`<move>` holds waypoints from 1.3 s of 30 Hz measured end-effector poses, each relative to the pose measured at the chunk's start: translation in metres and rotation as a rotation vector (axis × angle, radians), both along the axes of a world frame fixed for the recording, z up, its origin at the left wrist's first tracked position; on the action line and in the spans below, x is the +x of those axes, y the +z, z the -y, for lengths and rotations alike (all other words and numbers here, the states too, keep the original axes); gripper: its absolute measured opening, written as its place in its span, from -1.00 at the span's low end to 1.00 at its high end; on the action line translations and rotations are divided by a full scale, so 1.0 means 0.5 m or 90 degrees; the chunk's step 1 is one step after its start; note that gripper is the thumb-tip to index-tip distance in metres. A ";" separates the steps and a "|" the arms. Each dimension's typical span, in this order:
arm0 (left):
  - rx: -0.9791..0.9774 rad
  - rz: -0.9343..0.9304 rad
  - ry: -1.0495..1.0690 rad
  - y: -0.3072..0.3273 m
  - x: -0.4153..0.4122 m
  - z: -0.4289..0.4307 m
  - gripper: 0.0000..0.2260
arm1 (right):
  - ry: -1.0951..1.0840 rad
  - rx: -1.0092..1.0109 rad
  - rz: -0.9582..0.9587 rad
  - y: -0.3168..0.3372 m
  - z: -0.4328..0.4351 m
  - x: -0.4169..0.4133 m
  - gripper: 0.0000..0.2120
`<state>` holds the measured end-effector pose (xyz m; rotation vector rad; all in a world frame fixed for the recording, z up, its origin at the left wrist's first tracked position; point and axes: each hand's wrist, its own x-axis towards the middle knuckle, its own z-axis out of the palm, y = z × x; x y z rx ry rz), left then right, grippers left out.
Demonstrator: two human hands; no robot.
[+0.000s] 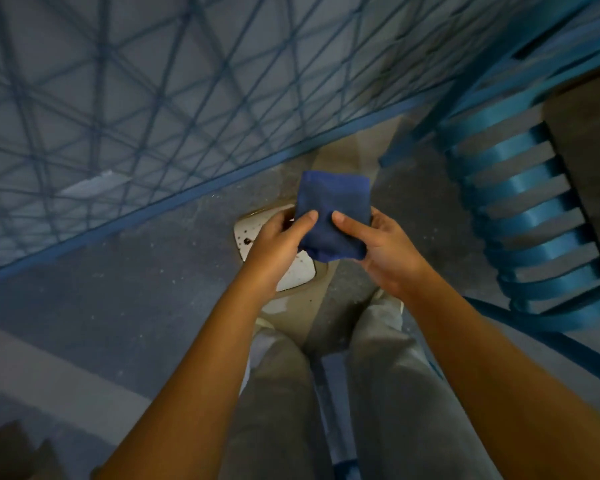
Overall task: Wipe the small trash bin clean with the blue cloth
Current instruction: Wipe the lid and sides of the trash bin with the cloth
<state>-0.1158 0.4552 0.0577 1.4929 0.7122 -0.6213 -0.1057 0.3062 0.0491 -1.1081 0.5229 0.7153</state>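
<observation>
Preparation seems to be the step in hand: the person stands over the small trash bin and holds the blue cloth in the air above it, folded into a thick pad, with no wiping contact yet. The left hand pinches the pad's near left corner, thumb laid across the top and fingers curled underneath; the right hand grips the near right side in the same way, so neither hand is free. The bin sits on the floor just ahead of the person's pale trousers, partly hidden by the left hand, and its pale surface shows dark specks and a larger dark spot. Whether that surface is a lid or the inside cannot be told from here. A blue slatted chair stands close on the right. The next move likely calls for bending down, passing the pad to one hand and steadying the bin with the other.
</observation>
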 end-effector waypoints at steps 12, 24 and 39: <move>0.013 0.041 0.090 -0.177 -0.116 -0.078 -0.87 | 0.140 0.100 -0.129 -0.158 -0.083 -0.029 -0.51; 0.087 0.183 0.169 -0.253 -0.156 -0.111 -0.85 | 0.156 0.343 -0.010 -0.266 -0.134 -0.058 -0.56; 0.409 0.293 0.007 -0.110 -0.298 -0.080 -0.71 | 0.143 0.216 -0.018 -0.106 -0.061 -0.188 -0.65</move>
